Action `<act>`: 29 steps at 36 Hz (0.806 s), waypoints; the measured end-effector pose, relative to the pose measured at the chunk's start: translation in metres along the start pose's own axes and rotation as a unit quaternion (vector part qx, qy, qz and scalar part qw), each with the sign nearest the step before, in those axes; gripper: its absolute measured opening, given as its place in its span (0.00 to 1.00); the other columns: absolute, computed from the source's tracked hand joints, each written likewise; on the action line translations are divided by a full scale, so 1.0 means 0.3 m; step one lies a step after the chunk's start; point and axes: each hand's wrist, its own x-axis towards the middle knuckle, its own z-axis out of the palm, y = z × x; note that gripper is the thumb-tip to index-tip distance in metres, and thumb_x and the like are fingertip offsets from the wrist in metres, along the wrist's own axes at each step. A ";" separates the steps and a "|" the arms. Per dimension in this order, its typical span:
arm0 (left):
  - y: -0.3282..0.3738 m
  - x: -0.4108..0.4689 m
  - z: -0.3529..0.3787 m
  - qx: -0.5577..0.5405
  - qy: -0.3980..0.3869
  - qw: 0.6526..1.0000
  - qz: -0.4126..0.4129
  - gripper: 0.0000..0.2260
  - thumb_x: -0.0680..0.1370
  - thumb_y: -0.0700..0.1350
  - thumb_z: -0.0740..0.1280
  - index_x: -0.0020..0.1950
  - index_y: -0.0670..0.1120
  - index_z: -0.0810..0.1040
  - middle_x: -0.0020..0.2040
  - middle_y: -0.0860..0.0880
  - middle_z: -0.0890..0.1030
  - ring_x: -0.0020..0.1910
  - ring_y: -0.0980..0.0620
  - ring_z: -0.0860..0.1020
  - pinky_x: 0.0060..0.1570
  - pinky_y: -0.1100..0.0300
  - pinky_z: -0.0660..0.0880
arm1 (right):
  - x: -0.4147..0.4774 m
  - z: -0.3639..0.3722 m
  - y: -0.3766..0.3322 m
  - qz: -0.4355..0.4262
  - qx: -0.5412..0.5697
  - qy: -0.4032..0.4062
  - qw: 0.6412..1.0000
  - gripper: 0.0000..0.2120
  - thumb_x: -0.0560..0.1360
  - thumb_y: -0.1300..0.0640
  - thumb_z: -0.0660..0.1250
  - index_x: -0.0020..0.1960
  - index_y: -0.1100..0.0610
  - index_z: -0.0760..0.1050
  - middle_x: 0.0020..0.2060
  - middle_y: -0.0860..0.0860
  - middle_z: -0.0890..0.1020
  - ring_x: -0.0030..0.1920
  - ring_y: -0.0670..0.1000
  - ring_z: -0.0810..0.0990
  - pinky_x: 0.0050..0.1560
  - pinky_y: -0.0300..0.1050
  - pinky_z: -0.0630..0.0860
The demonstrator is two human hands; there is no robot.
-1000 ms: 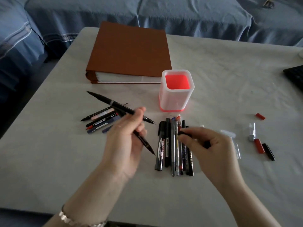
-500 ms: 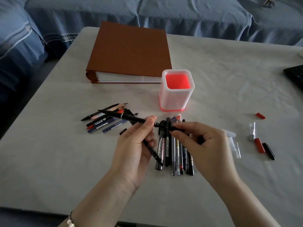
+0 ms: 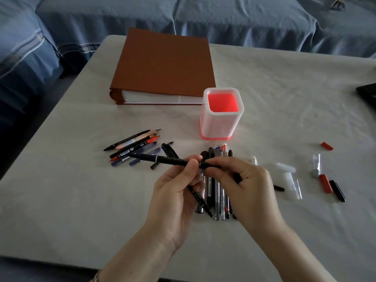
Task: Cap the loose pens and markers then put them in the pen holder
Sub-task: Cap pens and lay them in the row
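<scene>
The left hand (image 3: 177, 196) pinches a black pen (image 3: 162, 159) between curled thumb and forefinger. Its lower fingers hold a second black pen (image 3: 203, 206), so it carries two. The right hand (image 3: 248, 186) pinches a black cap (image 3: 206, 165) at the first pen's right end, fingertips nearly meeting the left hand's; whether the cap is fully seated I cannot tell. The first pen is slim and dark with a thin pale ring and faint lettering. It is held above the table (image 3: 81, 200), long axis running left to right, the left end a little farther away. The second pen slants down and right, its bare tip toward the person. Under both hands lies a row of pens (image 3: 216, 198) side by side, partly hidden, so uncountable. To the left is a fanned cluster of pens (image 3: 132, 147), tips up-right. One pen holder (image 3: 219, 125), white-walled with a red inside, stands upright just beyond the row. On the right lie two red caps (image 3: 327, 146) (image 3: 324, 183), one black cap (image 3: 337, 190) and some clear caps (image 3: 285, 167). One brown binder (image 3: 164, 64) lies flat behind the holder.
</scene>
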 end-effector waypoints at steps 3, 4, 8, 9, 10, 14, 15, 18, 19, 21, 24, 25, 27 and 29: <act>-0.012 -0.007 -0.014 -0.001 0.012 1.000 0.016 0.06 0.65 0.42 0.66 0.33 0.44 0.82 0.25 0.50 0.70 0.25 0.56 0.68 0.26 0.68 0.68 | -0.004 0.009 0.003 0.008 0.011 -0.022 1.000 0.15 0.70 0.63 0.69 0.38 0.41 0.78 0.34 0.33 0.82 0.38 0.34 0.80 0.39 0.23 0.70; -0.014 -0.008 -0.022 0.001 0.016 1.000 0.018 0.06 0.65 0.42 0.66 0.33 0.44 0.82 0.26 0.50 0.69 0.26 0.56 0.68 0.26 0.68 0.68 | -0.002 0.010 0.003 0.015 0.015 -0.033 0.999 0.15 0.70 0.63 0.69 0.38 0.41 0.78 0.34 0.34 0.82 0.38 0.35 0.80 0.39 0.23 0.70; -0.008 -0.008 -0.074 0.053 0.053 0.997 0.018 0.07 0.63 0.42 0.67 0.36 0.41 0.82 0.26 0.50 0.68 0.26 0.57 0.66 0.32 0.63 0.64 | 0.015 0.020 0.021 0.065 0.020 -0.117 0.991 0.09 0.70 0.59 0.70 0.40 0.44 0.81 0.33 0.38 0.83 0.35 0.38 0.79 0.38 0.27 0.72; 0.000 -0.005 -0.091 0.063 0.070 0.995 0.018 0.08 0.63 0.43 0.67 0.38 0.41 0.82 0.27 0.50 0.68 0.25 0.58 0.66 0.34 0.63 0.62 | 0.021 0.025 0.034 0.079 -0.004 -0.137 0.987 0.07 0.69 0.56 0.71 0.41 0.44 0.81 0.31 0.36 0.82 0.32 0.38 0.77 0.36 0.28 0.70; 0.012 0.003 -0.110 0.068 0.089 0.994 0.018 0.09 0.63 0.43 0.67 0.39 0.40 0.80 0.27 0.51 0.68 0.25 0.58 0.66 0.34 0.63 0.61 | 0.029 0.030 0.047 0.089 -0.043 -0.149 0.984 0.04 0.69 0.54 0.71 0.42 0.45 0.82 0.28 0.34 0.79 0.30 0.38 0.75 0.34 0.28 0.68; 0.089 0.055 -0.198 0.055 0.158 0.985 0.042 0.03 0.69 0.41 0.67 0.41 0.43 0.77 0.31 0.53 0.69 0.25 0.60 0.65 0.26 0.69 0.63 | 0.087 0.060 0.097 0.068 -0.207 -0.154 0.964 0.08 0.71 0.50 0.68 0.50 0.46 0.80 0.35 0.36 0.80 0.37 0.40 0.73 0.43 0.38 0.71; 0.108 0.067 -0.219 0.052 0.168 0.983 0.047 0.01 0.72 0.40 0.66 0.42 0.44 0.76 0.31 0.54 0.69 0.24 0.60 0.66 0.24 0.70 0.63 | 0.106 0.078 0.102 0.051 -0.236 -0.155 0.958 0.08 0.73 0.50 0.66 0.51 0.45 0.80 0.41 0.39 0.81 0.40 0.41 0.74 0.45 0.39 0.71; 0.151 0.082 -0.257 0.049 0.176 0.982 0.057 0.05 0.76 0.39 0.63 0.41 0.46 0.76 0.31 0.54 0.68 0.24 0.60 0.66 0.23 0.71 0.63 | 0.167 0.161 0.105 -0.001 -0.303 -0.197 0.932 0.12 0.76 0.52 0.61 0.58 0.46 0.75 0.53 0.46 0.78 0.52 0.48 0.75 0.47 0.42 0.68; 0.159 0.083 -0.262 0.048 0.178 0.981 0.058 0.05 0.76 0.39 0.63 0.41 0.46 0.76 0.31 0.54 0.68 0.25 0.60 0.65 0.23 0.70 0.63 | 0.185 0.194 0.107 -0.020 -0.322 -0.215 0.922 0.13 0.77 0.52 0.60 0.61 0.46 0.73 0.55 0.48 0.76 0.54 0.50 0.75 0.47 0.43 0.69; 0.168 0.083 -0.266 0.036 0.185 0.981 0.053 0.06 0.76 0.39 0.63 0.40 0.45 0.76 0.30 0.54 0.68 0.25 0.59 0.65 0.23 0.70 0.63 | 0.211 0.260 0.113 -0.055 -0.360 -0.248 0.898 0.15 0.78 0.53 0.58 0.64 0.46 0.70 0.59 0.51 0.73 0.55 0.54 0.76 0.47 0.44 0.69; 0.176 0.088 -0.266 -0.005 0.186 0.982 0.044 0.08 0.77 0.40 0.60 0.39 0.45 0.74 0.28 0.54 0.67 0.24 0.59 0.65 0.22 0.69 0.63 | 0.230 0.331 0.127 -0.079 -0.411 -0.279 0.864 0.15 0.78 0.55 0.57 0.65 0.47 0.68 0.60 0.53 0.71 0.54 0.58 0.76 0.44 0.46 0.68; 0.178 0.090 -0.264 -0.018 0.188 0.981 0.043 0.08 0.77 0.40 0.60 0.38 0.45 0.74 0.29 0.54 0.67 0.23 0.59 0.65 0.22 0.69 0.63 | 0.234 0.344 0.132 -0.081 -0.420 -0.281 0.859 0.14 0.78 0.55 0.57 0.62 0.48 0.70 0.58 0.53 0.71 0.52 0.59 0.77 0.42 0.46 0.68; 0.180 0.094 -0.257 -0.043 0.193 0.979 0.043 0.09 0.78 0.41 0.59 0.38 0.45 0.73 0.30 0.53 0.66 0.23 0.59 0.65 0.22 0.69 0.63 | 0.237 0.355 0.140 -0.076 -0.428 -0.275 0.857 0.10 0.78 0.55 0.58 0.57 0.51 0.73 0.57 0.54 0.71 0.49 0.60 0.77 0.40 0.45 0.65; 0.178 0.100 -0.248 -0.070 0.194 0.977 0.045 0.09 0.78 0.41 0.58 0.39 0.45 0.73 0.31 0.53 0.65 0.24 0.59 0.64 0.22 0.69 0.64 | 0.227 0.347 0.145 -0.073 -0.420 -0.263 0.865 0.10 0.77 0.53 0.59 0.56 0.54 0.74 0.57 0.54 0.71 0.48 0.60 0.77 0.40 0.44 0.64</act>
